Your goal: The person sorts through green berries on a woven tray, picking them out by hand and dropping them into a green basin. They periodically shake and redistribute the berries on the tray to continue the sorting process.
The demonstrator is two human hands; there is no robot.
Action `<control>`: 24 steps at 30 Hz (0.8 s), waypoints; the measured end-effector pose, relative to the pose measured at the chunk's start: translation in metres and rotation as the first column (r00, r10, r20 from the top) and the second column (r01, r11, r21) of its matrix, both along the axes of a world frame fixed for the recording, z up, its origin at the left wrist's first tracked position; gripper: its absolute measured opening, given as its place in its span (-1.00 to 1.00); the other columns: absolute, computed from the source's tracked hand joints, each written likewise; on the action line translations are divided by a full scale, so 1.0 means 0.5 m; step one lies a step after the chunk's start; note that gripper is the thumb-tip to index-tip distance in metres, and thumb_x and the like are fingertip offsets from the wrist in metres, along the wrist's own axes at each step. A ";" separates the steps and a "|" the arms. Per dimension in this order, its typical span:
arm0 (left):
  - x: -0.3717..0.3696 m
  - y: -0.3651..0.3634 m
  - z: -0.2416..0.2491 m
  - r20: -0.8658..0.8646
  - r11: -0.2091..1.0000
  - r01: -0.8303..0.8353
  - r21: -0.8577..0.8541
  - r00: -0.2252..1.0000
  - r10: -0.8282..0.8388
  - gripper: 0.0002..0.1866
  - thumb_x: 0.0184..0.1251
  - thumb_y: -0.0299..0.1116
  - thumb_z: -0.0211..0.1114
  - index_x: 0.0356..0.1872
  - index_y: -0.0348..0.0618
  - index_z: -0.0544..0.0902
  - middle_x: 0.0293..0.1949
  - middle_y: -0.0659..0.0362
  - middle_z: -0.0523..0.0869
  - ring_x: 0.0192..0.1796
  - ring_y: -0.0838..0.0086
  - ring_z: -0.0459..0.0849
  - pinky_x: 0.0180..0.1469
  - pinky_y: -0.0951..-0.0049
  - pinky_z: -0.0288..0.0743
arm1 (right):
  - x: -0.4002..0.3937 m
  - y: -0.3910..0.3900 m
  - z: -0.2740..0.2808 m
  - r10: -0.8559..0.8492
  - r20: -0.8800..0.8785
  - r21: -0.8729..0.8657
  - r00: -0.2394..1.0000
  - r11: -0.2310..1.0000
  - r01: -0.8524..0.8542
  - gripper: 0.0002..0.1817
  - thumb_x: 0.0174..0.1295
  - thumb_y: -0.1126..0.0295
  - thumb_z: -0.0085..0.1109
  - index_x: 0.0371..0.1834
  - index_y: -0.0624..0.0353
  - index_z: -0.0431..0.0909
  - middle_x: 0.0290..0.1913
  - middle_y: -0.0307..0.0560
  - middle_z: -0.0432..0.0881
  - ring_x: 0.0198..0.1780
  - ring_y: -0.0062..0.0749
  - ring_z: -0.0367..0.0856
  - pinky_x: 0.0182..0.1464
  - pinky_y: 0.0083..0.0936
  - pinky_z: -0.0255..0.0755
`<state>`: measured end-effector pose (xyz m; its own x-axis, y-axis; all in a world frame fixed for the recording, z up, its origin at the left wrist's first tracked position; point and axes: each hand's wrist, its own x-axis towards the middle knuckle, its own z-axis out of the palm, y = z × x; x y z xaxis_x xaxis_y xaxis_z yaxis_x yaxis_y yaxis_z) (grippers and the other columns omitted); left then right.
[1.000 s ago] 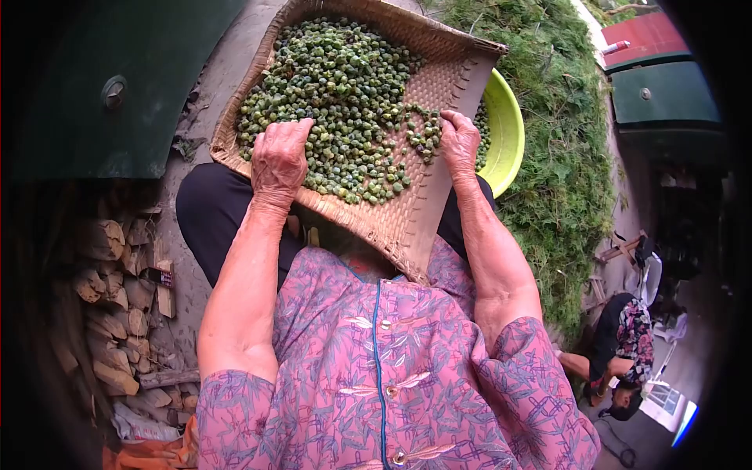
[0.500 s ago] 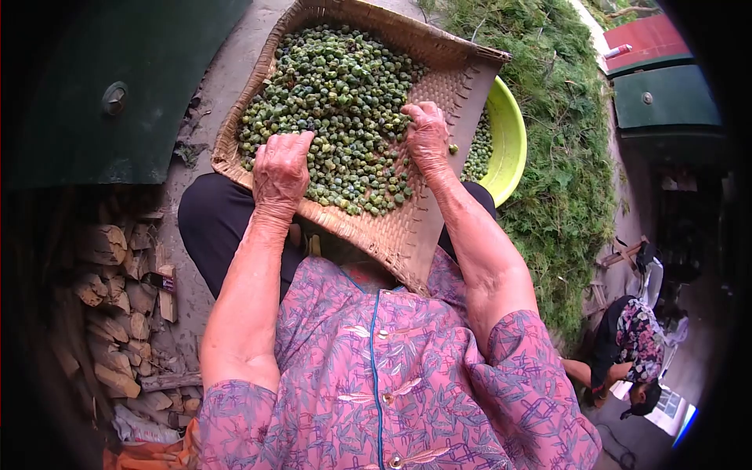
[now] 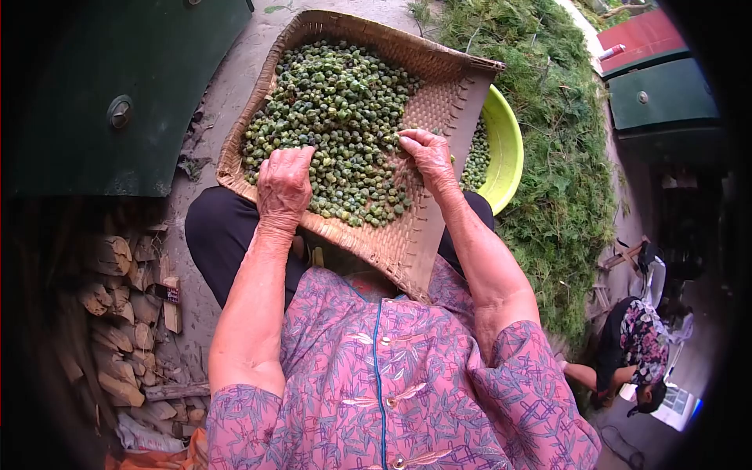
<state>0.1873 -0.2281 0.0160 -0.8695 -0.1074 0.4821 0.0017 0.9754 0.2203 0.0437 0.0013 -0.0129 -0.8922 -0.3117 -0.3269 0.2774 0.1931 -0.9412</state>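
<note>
A woven winnowing basket (image 3: 407, 227) rests on my lap, its far part heaped with small green round fruits (image 3: 337, 110). My left hand (image 3: 283, 182) lies flat on the near edge of the heap, fingers spread over the fruits. My right hand (image 3: 427, 154) rests on the heap's right side, fingers curled and touching the fruits beside the bare weave. Neither hand visibly grips anything.
A yellow-green basin (image 3: 509, 141) with more green fruits sits under the basket's right side. Cut green plants (image 3: 556, 157) are piled to the right. Split firewood (image 3: 117, 313) is stacked at the left. Another person (image 3: 634, 352) crouches at lower right. Green metal doors (image 3: 102, 94) stand at the left.
My right hand moved from the basket's right edge into the heap, then drew back toward me along the fruits' right side. My left hand stayed on the heap's near edge.
</note>
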 end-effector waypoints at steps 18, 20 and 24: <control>0.008 0.010 0.043 0.053 0.979 0.160 0.123 0.984 -0.167 -0.50 0.08 -0.02 0.34 0.00 -0.08 0.60 -0.20 0.21 0.68 -0.11 0.33 0.59 -0.07 0.28 0.43 | 0.137 -0.114 0.034 0.140 0.422 -0.409 0.896 0.911 0.051 -0.86 0.27 0.37 0.19 -0.20 0.18 0.56 -0.36 -0.23 0.65 -0.41 -0.54 0.65 -0.49 -0.67 0.51; 0.008 0.009 0.042 0.057 0.976 0.172 0.136 0.982 -0.181 -0.49 0.08 -0.01 0.34 0.00 -0.08 0.60 -0.20 0.22 0.68 -0.11 0.33 0.59 -0.06 0.28 0.42 | 0.146 -0.129 0.030 0.149 0.403 -0.409 0.903 0.912 0.031 -0.86 0.27 0.36 0.20 -0.20 0.16 0.57 -0.36 -0.25 0.65 -0.41 -0.57 0.63 -0.48 -0.68 0.49; 0.008 0.006 0.039 0.081 0.970 0.191 0.153 0.975 -0.205 -0.57 0.11 -0.10 0.33 -0.03 -0.07 0.61 -0.21 0.22 0.69 -0.12 0.35 0.59 -0.06 0.29 0.41 | 0.159 -0.149 0.036 0.124 0.354 -0.337 0.927 0.942 0.003 -0.86 0.24 0.34 0.23 -0.22 0.14 0.60 -0.38 -0.30 0.65 -0.42 -0.63 0.59 -0.49 -0.68 0.40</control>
<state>0.1912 -0.2252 0.0353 -0.9216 0.0101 0.3880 0.1642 0.9160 0.3662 0.1230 -0.0730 0.0053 -0.7054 -0.5065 -0.4958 0.6104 -0.0787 -0.7881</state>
